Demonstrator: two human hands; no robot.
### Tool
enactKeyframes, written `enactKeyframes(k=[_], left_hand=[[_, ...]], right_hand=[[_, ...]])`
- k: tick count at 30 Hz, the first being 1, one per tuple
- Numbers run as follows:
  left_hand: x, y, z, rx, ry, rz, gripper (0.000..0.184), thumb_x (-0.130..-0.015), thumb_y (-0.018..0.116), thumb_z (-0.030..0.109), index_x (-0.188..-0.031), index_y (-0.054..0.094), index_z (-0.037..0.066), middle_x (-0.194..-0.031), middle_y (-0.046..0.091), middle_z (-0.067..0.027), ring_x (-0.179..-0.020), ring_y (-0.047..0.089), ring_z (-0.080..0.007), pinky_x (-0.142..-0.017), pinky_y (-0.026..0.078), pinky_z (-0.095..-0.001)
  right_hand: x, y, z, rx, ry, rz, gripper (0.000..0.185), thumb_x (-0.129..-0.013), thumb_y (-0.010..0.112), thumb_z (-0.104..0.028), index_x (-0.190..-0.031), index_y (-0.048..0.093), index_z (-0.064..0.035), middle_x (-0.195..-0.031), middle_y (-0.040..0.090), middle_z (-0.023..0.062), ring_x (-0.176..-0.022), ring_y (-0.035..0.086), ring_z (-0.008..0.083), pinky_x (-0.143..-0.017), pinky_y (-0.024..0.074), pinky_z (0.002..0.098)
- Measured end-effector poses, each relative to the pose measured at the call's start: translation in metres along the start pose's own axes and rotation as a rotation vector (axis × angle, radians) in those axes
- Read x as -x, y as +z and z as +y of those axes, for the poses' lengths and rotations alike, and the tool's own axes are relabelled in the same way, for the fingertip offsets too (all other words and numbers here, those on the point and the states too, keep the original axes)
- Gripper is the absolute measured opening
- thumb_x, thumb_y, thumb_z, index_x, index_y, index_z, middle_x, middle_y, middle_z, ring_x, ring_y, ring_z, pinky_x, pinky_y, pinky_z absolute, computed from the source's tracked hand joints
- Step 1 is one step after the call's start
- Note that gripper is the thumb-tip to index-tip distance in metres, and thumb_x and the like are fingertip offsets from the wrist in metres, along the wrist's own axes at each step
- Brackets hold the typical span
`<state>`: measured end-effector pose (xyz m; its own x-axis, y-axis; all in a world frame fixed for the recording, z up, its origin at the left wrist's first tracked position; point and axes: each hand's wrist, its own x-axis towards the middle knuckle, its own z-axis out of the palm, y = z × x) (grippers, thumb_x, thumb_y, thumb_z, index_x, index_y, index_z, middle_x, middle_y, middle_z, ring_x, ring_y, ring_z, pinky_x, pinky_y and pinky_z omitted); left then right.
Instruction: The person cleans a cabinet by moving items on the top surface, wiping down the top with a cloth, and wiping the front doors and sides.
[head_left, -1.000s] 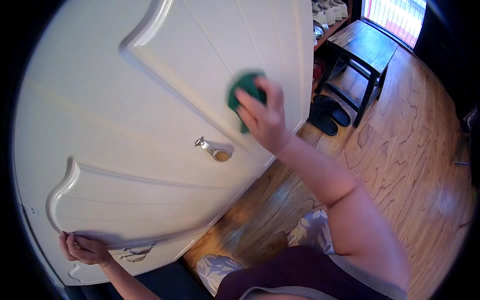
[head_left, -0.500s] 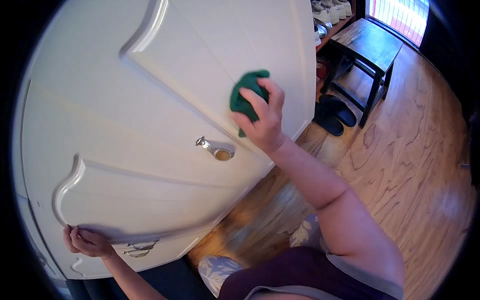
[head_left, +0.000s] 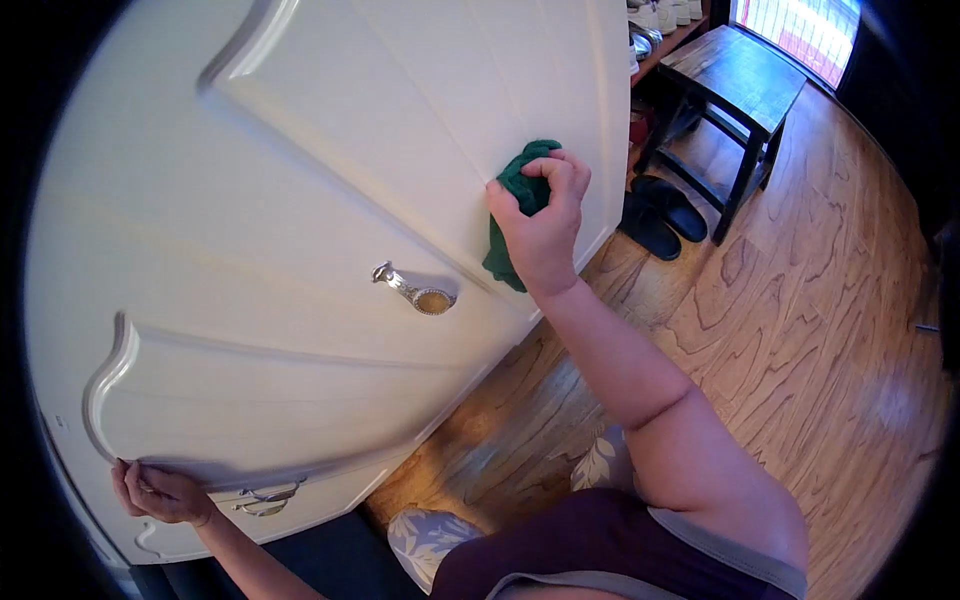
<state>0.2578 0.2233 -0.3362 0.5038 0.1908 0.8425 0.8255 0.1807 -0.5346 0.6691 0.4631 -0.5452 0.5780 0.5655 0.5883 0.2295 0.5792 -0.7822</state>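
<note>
My right hand (head_left: 548,225) is closed round a bunched green cloth (head_left: 510,245) and presses it on the white cabinet door (head_left: 330,180), above and right of an ornate metal handle (head_left: 418,292). At the lower left, my left hand (head_left: 162,495) has its fingers curled together at the raised moulding of the lower panel. Whether anything small is between those fingers is hidden. A second metal handle (head_left: 268,497) lies just right of my left hand.
A dark wooden stool (head_left: 738,78) stands on the wood floor (head_left: 760,330) at the upper right. Black slippers (head_left: 664,216) lie beside its legs. White shoes (head_left: 662,14) sit on a shelf behind it. My knees are below the cabinet.
My right hand has moved slightly right with the green cloth, and its fingers are bunched more tightly. My left hand stays at the lower moulding. The view has shifted a little.
</note>
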Motion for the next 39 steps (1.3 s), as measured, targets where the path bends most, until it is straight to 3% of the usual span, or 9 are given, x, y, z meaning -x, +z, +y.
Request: enactKeyframes(k=[13,16,19,22,29,30,34,35,39], left_hand=[[0.004,0.004,-0.004,0.069,-0.024,0.038,0.015,-0.095,0.048,0.007,-0.104,0.056,-0.002,-0.119,0.050,-0.0192,-0.110,0.051,-0.0308,-0.093,0.048,-0.0387],[0.003,0.003,-0.005,0.021,-0.015,0.011,0.014,-0.094,0.047,0.003,-0.105,0.054,-0.002,-0.121,0.046,-0.0178,-0.110,0.051,-0.0300,-0.093,0.048,-0.0375],[0.001,0.003,-0.001,0.007,-0.007,0.004,0.013,-0.094,0.046,0.000,-0.105,0.053,-0.002,-0.122,0.045,-0.0172,-0.110,0.051,-0.0298,-0.094,0.049,-0.0370],[-0.002,-0.001,0.007,-0.019,-0.009,-0.015,0.013,-0.094,0.046,0.001,-0.106,0.053,-0.002,-0.121,0.046,-0.0173,-0.110,0.051,-0.0301,-0.094,0.048,-0.0370],[-0.006,0.000,0.007,-0.005,0.018,-0.014,0.014,-0.094,0.045,0.002,-0.105,0.053,-0.001,-0.121,0.046,-0.0169,-0.110,0.049,-0.0295,-0.094,0.047,-0.0366],[-0.003,0.003,0.009,0.064,-0.056,-0.002,0.015,-0.094,0.044,0.001,-0.105,0.053,-0.002,-0.122,0.043,-0.0172,-0.111,0.049,-0.0294,-0.095,0.046,-0.0370],[-0.002,0.001,0.004,0.007,-0.003,-0.030,0.015,-0.093,0.044,0.000,-0.105,0.053,-0.003,-0.123,0.042,-0.0171,-0.111,0.050,-0.0296,-0.094,0.047,-0.0382],[-0.002,0.000,0.003,0.024,-0.021,-0.019,0.015,-0.093,0.044,0.000,-0.105,0.053,-0.003,-0.123,0.042,-0.0170,-0.111,0.050,-0.0295,-0.094,0.047,-0.0384],[-0.005,0.003,0.011,0.041,-0.029,0.004,0.015,-0.094,0.044,0.000,-0.105,0.053,-0.004,-0.122,0.043,-0.0165,-0.110,0.050,-0.0290,-0.094,0.048,-0.0381]], right_hand=[[0.007,-0.003,0.005,-0.028,0.018,-0.011,0.039,-0.066,0.075,-0.008,-0.096,0.050,-0.0055,-0.111,0.043,0.0164,-0.106,0.045,0.0335,-0.093,0.0383,0.0411],[0.018,-0.010,0.024,0.015,-0.044,-0.082,0.045,-0.071,0.073,-0.011,-0.110,0.051,-0.0044,-0.125,0.041,0.0216,-0.116,0.041,0.0383,-0.099,0.0351,0.0454],[0.055,-0.025,0.078,0.169,-0.355,-0.228,0.055,-0.078,0.068,-0.014,-0.126,0.044,-0.0017,-0.141,0.029,0.0277,-0.128,0.031,0.0455,-0.106,0.0271,0.0514],[0.090,-0.038,0.128,0.198,-0.272,-0.350,0.062,-0.083,0.063,-0.016,-0.136,0.036,0.0015,-0.147,0.018,0.0298,-0.134,0.020,0.0499,-0.109,0.0191,0.0557],[-0.065,0.019,-0.041,-0.077,-0.555,-0.121,0.052,-0.083,0.057,-0.019,-0.131,0.046,-0.0008,-0.144,0.027,0.0280,-0.132,0.023,0.0501,-0.108,0.0218,0.0547],[-0.101,0.036,-0.066,0.010,-1.007,0.055,0.045,-0.080,0.060,-0.019,-0.122,0.053,-0.0051,-0.139,0.037,0.0242,-0.129,0.031,0.0470,-0.105,0.0273,0.0535],[-0.116,0.079,-0.160,-0.398,-0.922,0.072,0.042,-0.080,0.062,-0.015,-0.119,0.053,-0.0015,-0.136,0.040,0.0230,-0.128,0.038,0.0405,-0.105,0.0298,0.0495],[-0.102,0.077,-0.161,-0.290,-0.916,0.040,0.038,-0.073,0.067,-0.020,-0.109,0.062,-0.0117,-0.130,0.049,0.0157,-0.125,0.042,0.0376,-0.102,0.0322,0.0530],[-0.004,0.035,-0.071,0.107,-0.753,-0.197,0.046,-0.070,0.069,-0.019,-0.115,0.059,-0.0129,-0.135,0.043,0.0155,-0.126,0.037,0.0385,-0.101,0.0324,0.0537]])
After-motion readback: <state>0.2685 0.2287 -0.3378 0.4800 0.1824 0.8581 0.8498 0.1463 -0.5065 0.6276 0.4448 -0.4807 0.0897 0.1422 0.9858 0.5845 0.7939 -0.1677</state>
